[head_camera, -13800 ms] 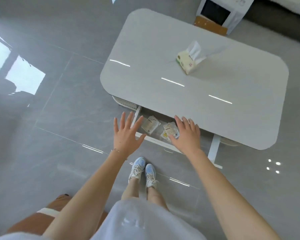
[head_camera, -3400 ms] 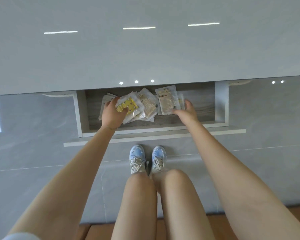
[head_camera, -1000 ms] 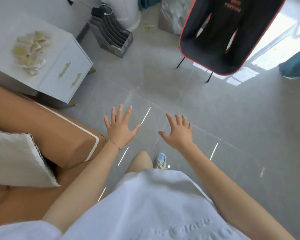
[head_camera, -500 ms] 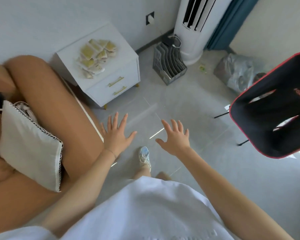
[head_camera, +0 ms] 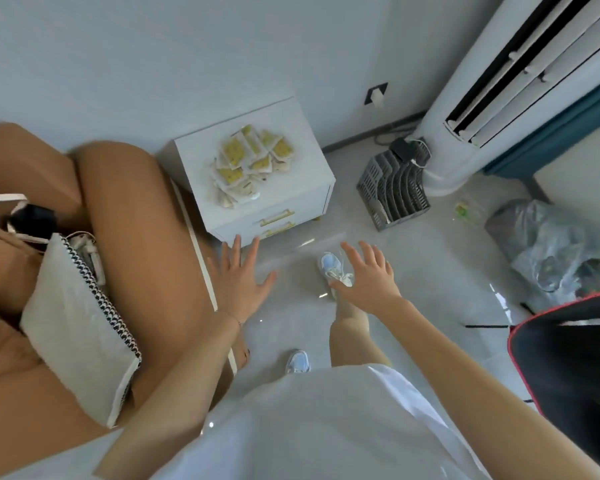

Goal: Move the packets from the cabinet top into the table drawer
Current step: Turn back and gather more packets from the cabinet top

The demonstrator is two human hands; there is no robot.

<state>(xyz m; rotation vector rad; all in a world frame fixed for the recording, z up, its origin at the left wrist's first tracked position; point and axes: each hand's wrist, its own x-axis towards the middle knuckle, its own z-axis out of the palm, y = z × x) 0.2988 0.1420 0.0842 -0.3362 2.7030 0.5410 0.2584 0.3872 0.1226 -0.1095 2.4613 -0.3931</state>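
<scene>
A heap of several clear packets with yellow and cream contents point(head_camera: 250, 164) lies on top of a small white cabinet point(head_camera: 302, 140) with two gold drawer handles, standing against the wall. My left hand point(head_camera: 241, 282) hovers open with spread fingers just below the cabinet's front. My right hand point(head_camera: 369, 277) is also open and empty, held over the floor to the right of the cabinet. Both hands are short of the packets. The table and its drawer are out of view.
A tan sofa point(head_camera: 125, 237) with a white cushion point(head_camera: 77, 327) fills the left. A grey file rack point(head_camera: 394, 188) and a tall white air conditioner point(head_camera: 499, 91) stand right of the cabinet. A plastic bag point(head_camera: 548, 244) and a black chair point(head_camera: 568, 368) are at right.
The view has turned and moved toward the cabinet, which now sits nearer and more central. Both hands stay open and empty, now closer to the cabinet's front.
</scene>
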